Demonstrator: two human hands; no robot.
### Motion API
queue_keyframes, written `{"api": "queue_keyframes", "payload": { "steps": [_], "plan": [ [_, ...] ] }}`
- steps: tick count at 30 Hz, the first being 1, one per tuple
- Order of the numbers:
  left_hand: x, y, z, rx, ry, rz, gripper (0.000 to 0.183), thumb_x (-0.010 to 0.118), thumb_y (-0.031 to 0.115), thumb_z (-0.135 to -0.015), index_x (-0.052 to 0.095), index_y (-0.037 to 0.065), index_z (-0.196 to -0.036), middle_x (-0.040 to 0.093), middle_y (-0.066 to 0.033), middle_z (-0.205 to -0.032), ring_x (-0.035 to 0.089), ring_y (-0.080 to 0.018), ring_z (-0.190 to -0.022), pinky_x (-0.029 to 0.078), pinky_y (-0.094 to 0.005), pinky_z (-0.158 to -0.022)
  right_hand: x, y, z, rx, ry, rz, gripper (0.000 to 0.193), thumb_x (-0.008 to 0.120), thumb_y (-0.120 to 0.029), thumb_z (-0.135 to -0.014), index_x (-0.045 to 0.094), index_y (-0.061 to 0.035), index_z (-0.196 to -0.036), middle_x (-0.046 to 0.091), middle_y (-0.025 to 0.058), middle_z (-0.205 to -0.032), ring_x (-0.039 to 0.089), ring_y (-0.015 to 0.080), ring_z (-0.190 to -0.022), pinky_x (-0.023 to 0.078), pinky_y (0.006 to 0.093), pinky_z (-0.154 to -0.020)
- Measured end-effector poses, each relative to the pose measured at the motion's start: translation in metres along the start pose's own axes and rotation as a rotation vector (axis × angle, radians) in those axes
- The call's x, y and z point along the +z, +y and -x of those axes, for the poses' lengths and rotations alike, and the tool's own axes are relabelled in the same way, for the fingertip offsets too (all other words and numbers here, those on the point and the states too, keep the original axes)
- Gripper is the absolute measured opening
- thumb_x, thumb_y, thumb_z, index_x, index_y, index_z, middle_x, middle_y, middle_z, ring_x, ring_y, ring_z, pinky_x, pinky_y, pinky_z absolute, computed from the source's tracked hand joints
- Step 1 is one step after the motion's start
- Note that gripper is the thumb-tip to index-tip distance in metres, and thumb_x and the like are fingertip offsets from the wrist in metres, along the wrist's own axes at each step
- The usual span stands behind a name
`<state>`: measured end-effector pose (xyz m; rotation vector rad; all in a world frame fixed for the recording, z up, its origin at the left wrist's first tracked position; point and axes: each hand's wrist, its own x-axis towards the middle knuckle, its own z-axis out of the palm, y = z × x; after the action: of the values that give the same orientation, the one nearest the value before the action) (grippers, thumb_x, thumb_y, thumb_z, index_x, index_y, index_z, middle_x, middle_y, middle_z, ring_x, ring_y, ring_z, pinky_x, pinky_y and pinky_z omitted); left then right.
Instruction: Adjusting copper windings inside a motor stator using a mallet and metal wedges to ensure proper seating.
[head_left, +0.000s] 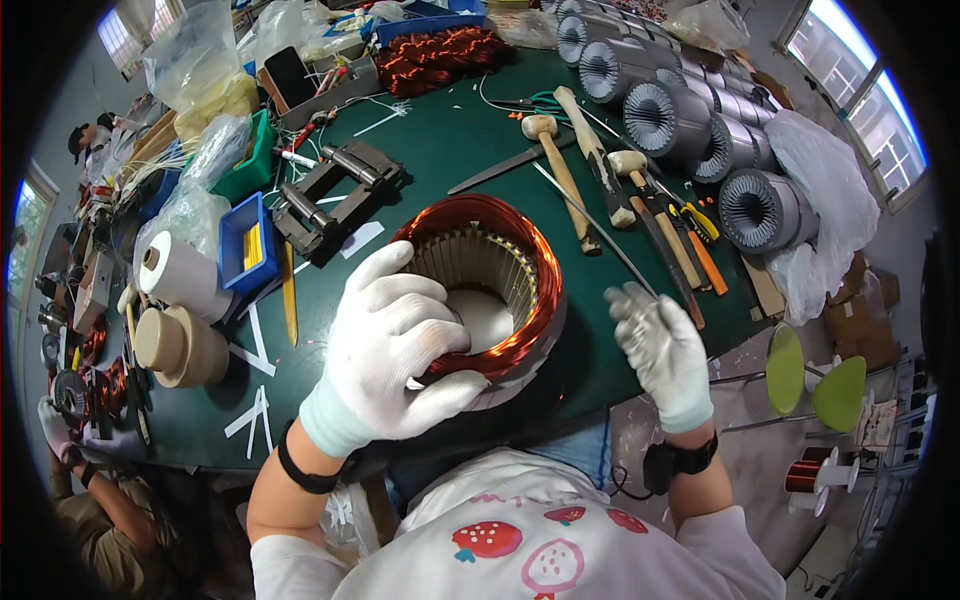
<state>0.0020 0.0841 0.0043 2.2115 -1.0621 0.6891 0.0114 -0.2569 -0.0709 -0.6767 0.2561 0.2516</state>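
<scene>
A ring-shaped motor stator [545,270] stands on the green table in front of me, its bore facing up. Thick copper windings circle its rim, and upright pale strips line the slots inside. My left hand [400,340], in a white glove, grips the near-left rim; the fingers curl over the windings and the thumb lies along the near side. My right hand [660,350], gloved in white with greyed, slightly blurred fingers, hovers right of the stator. Its thumb stands apart from the curled fingers. A thin metal rod [600,235] ends right at those fingertips; contact is unclear.
Mallets [560,180], yellow-handled pliers [700,222] and other tools lie to the right. Several bare stator cores [765,210] are stacked beyond. At left are a metal fixture [335,195], a blue bin [247,245], thread spools [180,345] and white strips. A co-worker [115,510] sits lower left.
</scene>
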Motion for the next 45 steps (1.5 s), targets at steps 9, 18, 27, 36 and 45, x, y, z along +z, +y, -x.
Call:
{"api": "queue_keyframes", "payload": {
  "steps": [9,18,27,36,45],
  "plan": [
    [0.026,0.056,-0.013,-0.197,-0.011,-0.251,0.06,0.082,0.026,-0.069,0.062,0.004,-0.121,0.064,-0.0087,-0.091,0.063,-0.0272,-0.089,0.046,-0.0524,-0.101,0.062,-0.008,-0.025,-0.234,-0.297,1.063,0.043,0.056,-0.028,-0.105,0.054,0.0006,-0.137,0.066,0.0106,-0.117,0.064,0.0143,-0.104,0.051,0.0277,-0.087],
    [0.047,0.052,-0.005,-0.2,0.125,-0.319,0.055,0.084,0.017,-0.06,0.066,0.004,-0.11,0.061,-0.0038,-0.08,0.057,-0.0223,-0.075,0.044,-0.0437,-0.095,0.031,-0.034,-0.124,-0.457,-0.117,1.842,0.043,0.056,-0.03,-0.1,0.057,-0.0041,-0.134,0.066,0.0172,-0.111,0.066,0.0288,-0.103,0.052,0.0391,-0.089],
    [0.029,0.029,0.001,-0.062,0.112,-0.172,0.041,0.077,0.014,-0.062,0.068,0.008,-0.102,0.063,-0.0026,-0.078,0.059,-0.0218,-0.073,0.047,-0.0452,-0.096,0.045,-0.04,-0.213,-0.361,0.018,2.049,0.068,0.059,-0.02,-0.089,0.036,0.0027,-0.15,0.063,0.0184,-0.087,0.067,0.0369,-0.088,0.055,0.0445,-0.08],
    [0.044,0.067,-0.029,-0.276,0.034,-0.416,0.042,0.08,0.024,-0.073,0.068,0.006,-0.109,0.065,-0.0066,-0.083,0.063,-0.0267,-0.077,0.051,-0.0413,-0.082,0.085,-0.06,-0.023,0.016,-0.115,1.099,0.065,0.057,-0.027,-0.103,0.029,-0.0122,-0.159,0.051,-0.001,-0.077,0.044,0.0053,-0.055,0.037,0.02,-0.047],
    [0.053,0.056,-0.021,-0.168,0.115,-0.453,0.039,0.081,0.02,-0.071,0.069,0.005,-0.104,0.057,-0.0034,-0.071,0.056,-0.0227,-0.063,0.046,-0.0372,-0.069,0.033,-0.096,0.045,-0.281,-0.237,1.684,0.061,0.065,-0.041,-0.098,0.05,-0.0104,-0.149,0.071,0.0092,-0.106,0.064,0.0163,-0.078,0.053,0.0301,-0.079]
  ]
}}
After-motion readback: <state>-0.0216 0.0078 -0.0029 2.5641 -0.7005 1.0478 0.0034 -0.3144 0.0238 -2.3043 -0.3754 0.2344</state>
